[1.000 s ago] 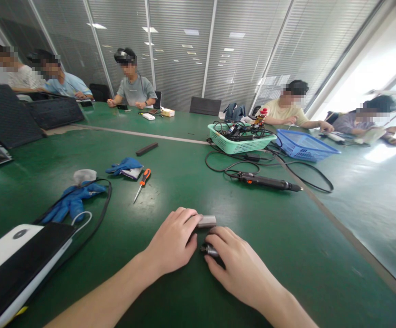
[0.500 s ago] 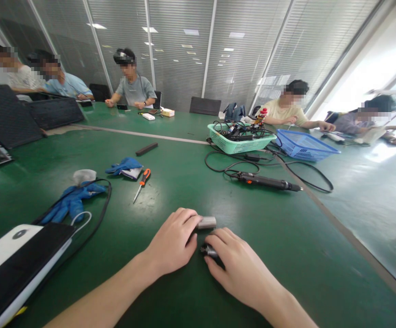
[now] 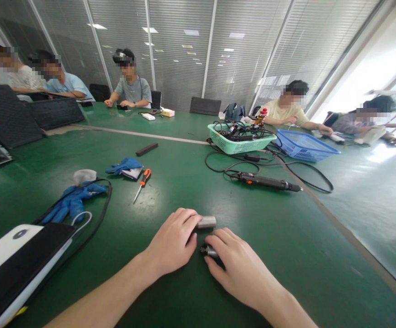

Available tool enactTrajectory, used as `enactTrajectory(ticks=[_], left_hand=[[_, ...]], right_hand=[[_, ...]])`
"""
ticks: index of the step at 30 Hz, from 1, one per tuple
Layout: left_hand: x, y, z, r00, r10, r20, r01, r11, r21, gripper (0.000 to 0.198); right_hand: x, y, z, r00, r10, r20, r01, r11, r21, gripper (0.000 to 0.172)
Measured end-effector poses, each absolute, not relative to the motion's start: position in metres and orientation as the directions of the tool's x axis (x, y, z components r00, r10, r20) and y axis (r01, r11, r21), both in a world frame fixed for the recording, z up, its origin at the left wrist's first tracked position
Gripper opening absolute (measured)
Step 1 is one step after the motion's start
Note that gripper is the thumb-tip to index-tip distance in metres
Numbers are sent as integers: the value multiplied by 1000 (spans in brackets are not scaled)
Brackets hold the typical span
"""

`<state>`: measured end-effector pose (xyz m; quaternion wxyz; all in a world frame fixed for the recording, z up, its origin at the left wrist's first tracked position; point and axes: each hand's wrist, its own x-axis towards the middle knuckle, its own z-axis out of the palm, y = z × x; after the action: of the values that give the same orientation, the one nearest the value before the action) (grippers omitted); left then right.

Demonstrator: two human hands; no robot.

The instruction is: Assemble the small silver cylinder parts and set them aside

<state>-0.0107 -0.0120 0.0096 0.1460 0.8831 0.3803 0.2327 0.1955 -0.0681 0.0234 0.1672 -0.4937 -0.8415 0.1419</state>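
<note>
Low over the green table, my left hand [image 3: 175, 239] is curled round a silver metal cylinder [image 3: 207, 222], whose right end sticks out past the fingers. My right hand [image 3: 234, 262] is closed over a dark, shiny cylindrical part [image 3: 209, 250]; only its left end shows between thumb and fingers, and the rest is covered by the palm. The two hands are close together but apart. Ahead and to the left lies a screwdriver [image 3: 142, 185] with an orange and black handle. Farther right rests a black electric screwdriver [image 3: 269, 181] with its cable.
A green basket [image 3: 241, 145] full of cables stands beside a blue basket [image 3: 305, 148]. Blue gloves [image 3: 73, 200], a dark bar [image 3: 146, 149] and a white-and-black device [image 3: 23, 269] lie to the left. Several people sit round the table's far side.
My hands and the parts in them have not visibly moved. Across the table, a seated person in grey has shifted slightly, and an arm at the right has moved a little.
</note>
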Motion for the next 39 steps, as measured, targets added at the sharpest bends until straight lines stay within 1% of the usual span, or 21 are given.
enactTrajectory(ticks=[7, 10, 14, 18, 23, 26, 31, 39], left_hand=[[-10, -14, 12, 591, 727, 349, 592, -685, 424, 41], [-10, -16, 14, 611, 704, 363, 575, -709, 408, 34], [-9, -19, 14, 699, 630, 339, 516, -772, 372, 20], [-8, -19, 11, 718, 630, 295, 523, -768, 368, 13], [-8, -16, 9, 726, 641, 250, 546, -758, 356, 4], [-8, -15, 7, 736, 634, 237, 543, -762, 354, 3], [-7, -14, 5, 749, 622, 228, 536, -771, 344, 5], [-7, -13, 2, 756, 618, 217, 536, -774, 336, 5]], right_hand=[[196, -68, 21, -460, 876, 145, 783, 477, -399, 16], [195, -68, 19, -453, 880, 144, 790, 471, -393, 12], [196, -67, 17, -445, 883, 148, 796, 466, -386, 8], [196, -67, 14, -428, 887, 177, 795, 462, -394, 13], [197, -67, 10, -401, 887, 227, 791, 461, -402, 24], [197, -67, 9, -397, 886, 239, 791, 462, -400, 28], [197, -66, 9, -408, 878, 251, 784, 478, -396, 28], [197, -66, 12, -420, 876, 238, 789, 482, -381, 19]])
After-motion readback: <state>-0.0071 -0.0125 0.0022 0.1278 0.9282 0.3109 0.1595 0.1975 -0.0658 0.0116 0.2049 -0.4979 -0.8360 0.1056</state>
